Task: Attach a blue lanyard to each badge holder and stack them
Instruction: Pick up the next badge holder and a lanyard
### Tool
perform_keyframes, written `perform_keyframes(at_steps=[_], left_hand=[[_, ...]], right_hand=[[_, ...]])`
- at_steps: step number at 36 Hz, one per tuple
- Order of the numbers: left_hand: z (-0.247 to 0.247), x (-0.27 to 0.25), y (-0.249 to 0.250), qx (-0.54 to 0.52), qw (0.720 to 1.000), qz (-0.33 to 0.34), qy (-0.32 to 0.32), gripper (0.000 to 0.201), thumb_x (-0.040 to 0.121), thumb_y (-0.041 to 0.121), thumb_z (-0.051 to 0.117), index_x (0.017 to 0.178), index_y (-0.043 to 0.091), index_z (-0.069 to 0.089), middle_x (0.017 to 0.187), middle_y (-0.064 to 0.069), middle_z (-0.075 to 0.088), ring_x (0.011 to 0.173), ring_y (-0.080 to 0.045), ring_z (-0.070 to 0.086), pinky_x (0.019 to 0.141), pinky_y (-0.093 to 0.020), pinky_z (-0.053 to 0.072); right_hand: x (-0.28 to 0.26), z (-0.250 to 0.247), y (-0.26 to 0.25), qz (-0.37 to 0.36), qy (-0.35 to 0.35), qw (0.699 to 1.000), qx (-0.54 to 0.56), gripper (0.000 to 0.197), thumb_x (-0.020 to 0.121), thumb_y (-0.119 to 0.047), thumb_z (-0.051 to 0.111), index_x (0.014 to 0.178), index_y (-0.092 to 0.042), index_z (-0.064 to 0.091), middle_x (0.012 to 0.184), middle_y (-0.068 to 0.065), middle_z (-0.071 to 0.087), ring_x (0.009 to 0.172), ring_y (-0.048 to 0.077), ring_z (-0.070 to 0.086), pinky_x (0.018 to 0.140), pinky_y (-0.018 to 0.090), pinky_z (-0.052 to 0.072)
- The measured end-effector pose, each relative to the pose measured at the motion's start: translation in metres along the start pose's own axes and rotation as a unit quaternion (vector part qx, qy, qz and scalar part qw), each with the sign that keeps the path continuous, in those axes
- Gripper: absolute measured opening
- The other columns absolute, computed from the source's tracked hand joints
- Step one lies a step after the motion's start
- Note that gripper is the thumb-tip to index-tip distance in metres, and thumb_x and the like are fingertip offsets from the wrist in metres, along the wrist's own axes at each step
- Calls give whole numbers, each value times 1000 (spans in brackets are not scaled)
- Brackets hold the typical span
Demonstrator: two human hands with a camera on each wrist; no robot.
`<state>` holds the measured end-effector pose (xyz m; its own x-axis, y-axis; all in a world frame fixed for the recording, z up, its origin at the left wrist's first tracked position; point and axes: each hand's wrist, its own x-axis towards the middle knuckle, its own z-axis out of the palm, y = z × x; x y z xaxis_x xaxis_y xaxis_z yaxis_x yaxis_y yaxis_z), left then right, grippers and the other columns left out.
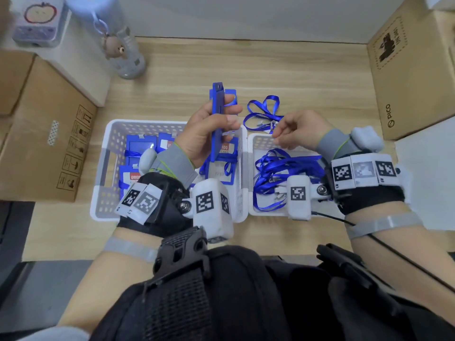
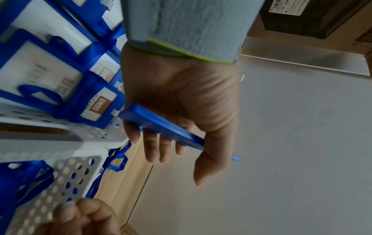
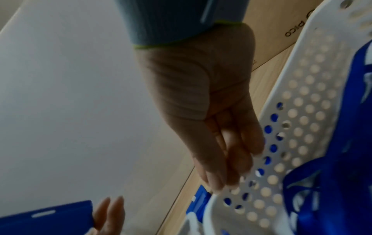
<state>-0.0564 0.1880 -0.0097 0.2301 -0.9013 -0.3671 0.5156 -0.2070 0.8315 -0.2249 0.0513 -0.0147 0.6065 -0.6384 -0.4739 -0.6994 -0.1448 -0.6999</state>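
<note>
My left hand [image 1: 222,116] grips a blue badge holder [image 1: 218,99] edge-on and upright above the left white basket [image 1: 108,153]; the same holder [image 2: 161,127] lies across its fingers in the left wrist view. Several badge holders [image 1: 138,148] with lanyards lie in that basket. My right hand [image 1: 283,139] hovers over the far rim of the right white basket [image 1: 250,183] with its fingers loosely curled, and I see nothing in them. A tangle of blue lanyards [image 1: 278,173] fills that basket. One loose lanyard [image 1: 264,110] lies on the table just beyond the right hand.
More blue badge holders [image 1: 231,94] lie on the wooden table [image 1: 307,77] behind the held one. Cardboard boxes stand at the left [image 1: 44,134] and right [image 1: 413,77]. A clear bottle [image 1: 123,45] with a charm stands at the back left.
</note>
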Motion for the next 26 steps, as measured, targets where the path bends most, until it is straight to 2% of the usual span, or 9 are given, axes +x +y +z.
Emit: perform_keyframes(at_steps=[2, 4, 8, 10, 12, 14, 19, 23, 26], left_hand=[[2, -2, -3, 6, 1000, -4, -2, 59, 50, 26, 68, 108, 23, 57, 107, 1, 65, 72, -10, 62, 67, -29, 41], [5, -5, -7, 10, 1000, -12, -7, 59, 51, 27, 69, 108, 22, 56, 105, 3, 65, 73, -10, 62, 65, -27, 41], [9, -11, -12, 27, 999, -20, -16, 59, 50, 29, 68, 108, 25, 56, 104, 5, 64, 73, -7, 61, 63, -22, 42], [10, -14, -15, 30, 999, -23, -17, 57, 50, 29, 68, 107, 25, 57, 103, 5, 65, 74, -7, 62, 65, -22, 43], [9, -16, -18, 31, 999, -27, -15, 57, 51, 29, 68, 107, 25, 58, 104, 6, 66, 74, -7, 63, 67, -23, 43], [8, -18, -20, 37, 999, -29, -14, 58, 51, 30, 68, 107, 26, 57, 104, 6, 66, 74, -7, 64, 67, -23, 44], [7, -24, -23, 55, 998, -34, -14, 59, 52, 29, 68, 109, 26, 55, 103, 9, 65, 73, -4, 63, 64, -20, 46], [3, -27, -22, 55, 998, -37, -2, 47, 65, 20, 62, 111, 24, 54, 104, 7, 64, 73, -5, 62, 65, -21, 45], [1, -29, -22, 52, 998, -35, -4, 56, 58, 24, 68, 112, 24, 55, 106, 6, 63, 74, -6, 63, 64, -21, 46]], right_hand=[[-6, 3, 7, 23, -33, 999, -27, 17, 76, 0, 70, 68, -14, 63, 45, -5, 60, 39, -1, 53, 47, 11, 49], [-13, 8, 16, 49, -52, 996, -53, 14, 74, -1, 72, 68, -13, 65, 44, -6, 61, 42, 2, 57, 51, 14, 52], [-23, 16, 29, 95, -84, 988, -91, 5, 73, -2, 72, 73, -6, 69, 58, 3, 65, 49, 7, 59, 52, 16, 50], [-28, 21, 35, 110, -97, 982, -118, 4, 73, -2, 72, 76, -4, 71, 67, 10, 68, 55, 12, 60, 58, 21, 50], [-32, 25, 40, 118, -91, 978, -149, 7, 72, -4, 72, 79, -5, 73, 74, 12, 69, 61, 14, 60, 67, 27, 52], [-33, 29, 43, 114, -72, 975, -178, 11, 71, -7, 75, 82, -9, 74, 79, 6, 69, 70, 14, 60, 72, 26, 47], [-34, 35, 48, 103, -32, 978, -178, 15, 69, -8, 77, 81, -17, 73, 78, -2, 67, 86, 16, 64, 87, 31, 50], [-34, 41, 48, 84, -47, 971, -216, 19, 67, -13, 80, 79, -19, 67, 78, -2, 62, 81, 16, 59, 70, 25, 46], [-33, 47, 49, 72, -54, 964, -251, 29, 63, -16, 83, 83, -18, 62, 82, 0, 56, 80, 17, 53, 70, 26, 42]])
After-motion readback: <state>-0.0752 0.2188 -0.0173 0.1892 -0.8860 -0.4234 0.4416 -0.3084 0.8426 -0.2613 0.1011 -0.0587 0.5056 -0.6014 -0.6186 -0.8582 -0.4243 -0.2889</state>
